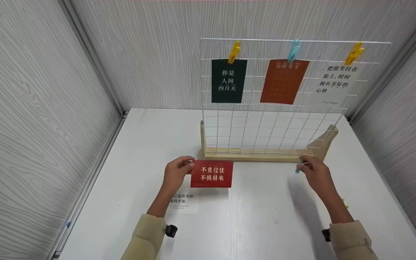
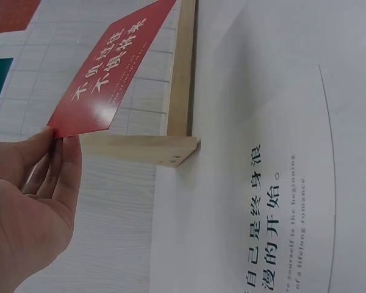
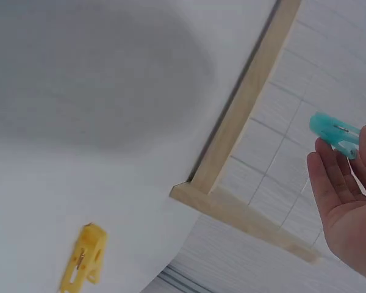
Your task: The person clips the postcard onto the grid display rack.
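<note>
My left hand point(image 1: 176, 174) pinches a red card point(image 1: 212, 174) with white lettering by its left edge, above the table in front of the grid rack. The left wrist view shows thumb and fingertips on one corner of that card point(image 2: 110, 76). A blue clothespin point(image 3: 335, 133) is pinched between thumb and fingers of my right hand point(image 1: 314, 171), near the rack's right foot. The white wire grid point(image 1: 258, 124) stands in a wooden base point(image 1: 255, 157). Along its top hang a dark green card point(image 1: 229, 94), an orange-red card point(image 1: 284, 86) and a white card point(image 1: 332, 94).
Yellow clothespins point(image 1: 234, 52) and a blue one point(image 1: 294, 50) hold the hanging cards. On the table, a white card point(image 1: 184, 207) with black print lies under my left forearm. A yellow clothespin point(image 3: 83, 256) lies near my right forearm. Wood-patterned panels point(image 1: 42, 90) enclose the table.
</note>
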### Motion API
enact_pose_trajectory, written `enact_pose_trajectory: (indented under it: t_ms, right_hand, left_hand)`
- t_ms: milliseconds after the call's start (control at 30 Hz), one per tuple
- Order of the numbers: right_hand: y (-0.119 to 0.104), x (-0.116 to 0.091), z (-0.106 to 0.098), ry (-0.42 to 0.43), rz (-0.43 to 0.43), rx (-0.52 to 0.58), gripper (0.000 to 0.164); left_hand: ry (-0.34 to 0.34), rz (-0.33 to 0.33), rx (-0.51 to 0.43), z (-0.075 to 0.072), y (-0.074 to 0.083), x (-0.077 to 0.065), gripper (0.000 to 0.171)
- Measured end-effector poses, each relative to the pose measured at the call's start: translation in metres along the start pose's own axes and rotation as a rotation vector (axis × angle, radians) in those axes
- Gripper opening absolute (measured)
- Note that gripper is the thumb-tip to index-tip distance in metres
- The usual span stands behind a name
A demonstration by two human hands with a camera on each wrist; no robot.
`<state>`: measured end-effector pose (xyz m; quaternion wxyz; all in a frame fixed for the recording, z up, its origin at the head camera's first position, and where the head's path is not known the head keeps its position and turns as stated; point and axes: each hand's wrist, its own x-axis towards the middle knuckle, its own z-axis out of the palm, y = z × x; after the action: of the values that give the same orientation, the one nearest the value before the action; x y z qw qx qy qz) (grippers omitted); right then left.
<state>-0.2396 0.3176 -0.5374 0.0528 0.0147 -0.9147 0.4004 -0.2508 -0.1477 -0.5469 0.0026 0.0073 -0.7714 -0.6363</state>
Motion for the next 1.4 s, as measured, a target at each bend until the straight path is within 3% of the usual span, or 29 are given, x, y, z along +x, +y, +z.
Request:
enact_pose_trajectory:
  t_ms: [500, 800, 1067, 1400]
  right_hand:
    - [-0.061, 0.012, 0.021, 0.065, -0.254, 0.074, 0.033]
    - [-0.086, 0.022, 0.032, 0.046, -0.322, 0.111, 0.031]
    - [-0.1, 0.03, 0.039, 0.085, -0.377, 0.106, 0.037]
    - [-0.117, 0.043, 0.039, 0.065, -0.391, 0.121, 0.032]
  left_hand:
    - [-0.075, 0.05, -0.111, 0.027, 0.014, 0.013, 0.024]
    - [-0.077, 0.079, -0.017, 0.04, 0.022, 0.024, 0.023]
    - [-0.105, 0.102, -0.08, 0.051, 0.035, 0.034, 0.024]
    - [-0.078, 0.108, -0.092, 0.059, 0.051, 0.051, 0.021]
